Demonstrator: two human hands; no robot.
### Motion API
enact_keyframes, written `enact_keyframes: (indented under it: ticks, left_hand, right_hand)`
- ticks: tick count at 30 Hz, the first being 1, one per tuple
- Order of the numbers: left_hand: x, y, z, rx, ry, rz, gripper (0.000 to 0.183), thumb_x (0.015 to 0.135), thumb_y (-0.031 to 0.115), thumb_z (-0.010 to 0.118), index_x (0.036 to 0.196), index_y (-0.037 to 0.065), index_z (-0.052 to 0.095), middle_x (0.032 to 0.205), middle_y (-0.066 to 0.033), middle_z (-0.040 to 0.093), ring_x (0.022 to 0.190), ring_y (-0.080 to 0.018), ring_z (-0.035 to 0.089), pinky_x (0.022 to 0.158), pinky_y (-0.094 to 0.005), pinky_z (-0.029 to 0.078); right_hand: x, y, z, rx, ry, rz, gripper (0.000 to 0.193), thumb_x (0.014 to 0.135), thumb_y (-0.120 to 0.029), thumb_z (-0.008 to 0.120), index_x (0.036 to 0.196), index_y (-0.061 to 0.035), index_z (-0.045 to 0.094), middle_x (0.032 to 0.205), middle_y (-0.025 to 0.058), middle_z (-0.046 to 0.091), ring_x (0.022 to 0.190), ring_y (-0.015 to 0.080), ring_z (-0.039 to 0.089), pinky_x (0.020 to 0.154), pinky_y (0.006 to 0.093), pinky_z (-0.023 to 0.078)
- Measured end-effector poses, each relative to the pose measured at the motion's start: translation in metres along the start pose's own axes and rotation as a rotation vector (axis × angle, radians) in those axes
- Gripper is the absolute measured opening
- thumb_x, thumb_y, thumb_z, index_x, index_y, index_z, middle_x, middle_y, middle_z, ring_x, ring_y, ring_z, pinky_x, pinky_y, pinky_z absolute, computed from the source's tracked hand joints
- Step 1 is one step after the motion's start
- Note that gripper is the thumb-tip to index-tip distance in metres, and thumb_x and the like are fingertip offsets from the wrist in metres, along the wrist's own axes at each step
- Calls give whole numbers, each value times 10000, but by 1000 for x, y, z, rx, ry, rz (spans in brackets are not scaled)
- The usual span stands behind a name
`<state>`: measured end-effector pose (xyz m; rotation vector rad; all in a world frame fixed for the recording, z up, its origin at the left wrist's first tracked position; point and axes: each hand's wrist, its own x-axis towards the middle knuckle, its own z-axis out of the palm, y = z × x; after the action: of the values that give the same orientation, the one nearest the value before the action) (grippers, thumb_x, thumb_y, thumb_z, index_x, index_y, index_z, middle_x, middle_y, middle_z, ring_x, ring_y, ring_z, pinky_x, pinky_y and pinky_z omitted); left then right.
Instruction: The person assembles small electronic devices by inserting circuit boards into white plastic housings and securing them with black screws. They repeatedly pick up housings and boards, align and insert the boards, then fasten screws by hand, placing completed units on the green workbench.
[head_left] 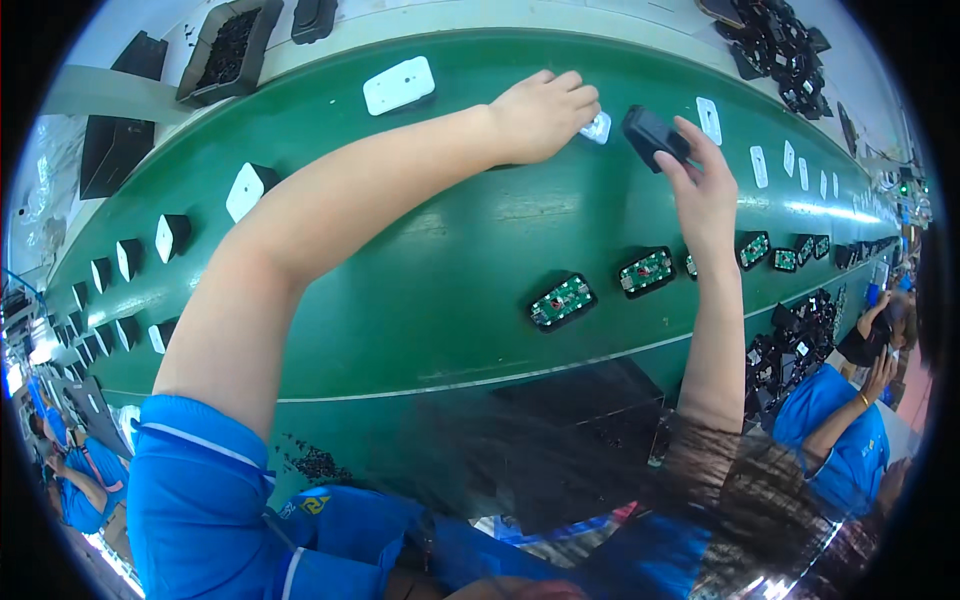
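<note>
Stretched across the green belt, my left hand is closed, with its fingers curled down over a small shiny white piece. Most of that piece is hidden by the fingers. Just to its right, my right hand grips a black plastic case between thumb and fingers, tilted and held above the belt. A white cover plate on a dark part lies beyond my left forearm. Nearer to me are black cases with green circuit boards, one in front and another beside it.
The green belt curves across the view. White-topped black cases stand along its left, and flat white plates lie at the far right. A grey bin holds small black parts. A person in blue sits at the right.
</note>
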<state>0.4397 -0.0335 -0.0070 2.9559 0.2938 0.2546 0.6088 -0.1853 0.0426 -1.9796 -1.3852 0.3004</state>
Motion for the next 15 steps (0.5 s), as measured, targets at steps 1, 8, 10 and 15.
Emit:
enact_keyframes:
  ticks: [1, 8, 10, 15]
  left_hand:
    - [-9, -3, 2, -45, 39, 18, 528, 769, -47, 486, 1291, 24, 453, 1268, -133, 479, 1192, -275, 443, 1003, -387, 389]
    - [-35, -10, -3, -410, 243, -84, 792, 675, -206, 422, 1408, 85, 343, 1440, -121, 374, 1352, -297, 323, 1108, -416, 302]
    - [-38, -12, -1, -418, 222, -52, 805, 669, -217, 407, 1410, 94, 347, 1460, -102, 351, 1362, -276, 310, 1114, -411, 298]
    - [-42, -17, 11, -376, 168, -63, 812, 671, -228, 392, 1409, 111, 363, 1484, -59, 326, 1371, -234, 299, 1130, -404, 283]
  right_hand:
    - [3, -3, 4, -4, -21, -22, 352, 811, -61, 665, 1153, -35, 589, 1005, 134, 619, 847, 251, 617, 766, 341, 493]
    - [14, -24, 35, -121, -79, -139, 337, 795, -137, 690, 1102, -24, 611, 973, 133, 630, 843, 277, 621, 759, 361, 496]
    - [18, -31, 42, -159, -111, -143, 336, 797, -151, 688, 1099, -23, 613, 979, 130, 629, 874, 287, 616, 776, 369, 492]
    - [23, -26, 55, -222, -139, -217, 327, 794, -153, 683, 1088, -27, 617, 992, 126, 626, 936, 308, 599, 809, 384, 482]
